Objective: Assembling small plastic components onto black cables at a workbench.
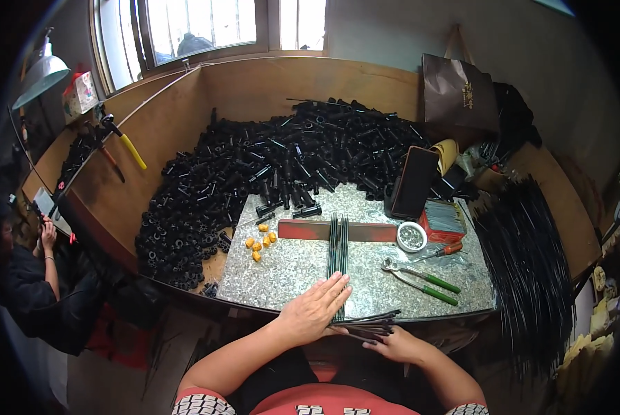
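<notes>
My left hand [313, 311] lies with its fingers stretched out together over the near end of a row of thin dark rods [339, 252]. These rods point away from me across a flat reddish-grey bar [303, 229] on the speckled stone slab [261, 294]. At the slab's front edge, my right hand [398, 345] is closed around a bundle of thin black rods [369, 325]. The bundle lies crosswise, its left part reaching under my left hand. Its grip is partly hidden by the rods.
A heap of black tubular parts [282, 152] covers the back. Yellow caps [257, 245] lie left; green-handled pincers [421, 281], a screwdriver [443, 252], a white cup [412, 236] and a phone [414, 183] sit right. Long black rods [531, 270] hang beyond. Another person [30, 277] sits far left.
</notes>
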### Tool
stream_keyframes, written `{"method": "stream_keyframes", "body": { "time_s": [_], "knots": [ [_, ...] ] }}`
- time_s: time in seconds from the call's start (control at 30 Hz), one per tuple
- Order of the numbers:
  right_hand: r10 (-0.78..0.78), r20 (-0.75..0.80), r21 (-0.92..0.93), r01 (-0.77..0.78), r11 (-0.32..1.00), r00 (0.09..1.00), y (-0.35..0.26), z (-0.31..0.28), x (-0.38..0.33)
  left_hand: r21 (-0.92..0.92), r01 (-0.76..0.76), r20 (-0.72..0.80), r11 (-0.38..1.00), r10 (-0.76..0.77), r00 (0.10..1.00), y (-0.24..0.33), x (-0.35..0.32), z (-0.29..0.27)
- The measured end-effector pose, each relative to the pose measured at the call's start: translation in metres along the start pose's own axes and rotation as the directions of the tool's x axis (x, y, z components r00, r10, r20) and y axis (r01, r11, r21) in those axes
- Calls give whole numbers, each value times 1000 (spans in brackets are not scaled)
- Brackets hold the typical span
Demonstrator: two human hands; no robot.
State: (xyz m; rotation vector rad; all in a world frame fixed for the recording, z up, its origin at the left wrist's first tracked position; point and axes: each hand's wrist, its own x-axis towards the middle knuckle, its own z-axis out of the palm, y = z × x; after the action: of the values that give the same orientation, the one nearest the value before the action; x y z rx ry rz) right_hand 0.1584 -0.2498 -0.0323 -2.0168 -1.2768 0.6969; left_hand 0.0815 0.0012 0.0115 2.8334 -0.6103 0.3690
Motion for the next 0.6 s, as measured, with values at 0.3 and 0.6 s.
{"method": "stream_keyframes", "body": {
  "time_s": [0.3,0.6],
  "knots": [
    [143,-146,208,-111,972,979,-71,-118,1,96,42,25,995,-44,999,-2,-6,4],
    [-45,-679,-523,-440,730,733,28,-228,33,14,33,-99,999,-31,995,-5,-1,6]
  ]
}}
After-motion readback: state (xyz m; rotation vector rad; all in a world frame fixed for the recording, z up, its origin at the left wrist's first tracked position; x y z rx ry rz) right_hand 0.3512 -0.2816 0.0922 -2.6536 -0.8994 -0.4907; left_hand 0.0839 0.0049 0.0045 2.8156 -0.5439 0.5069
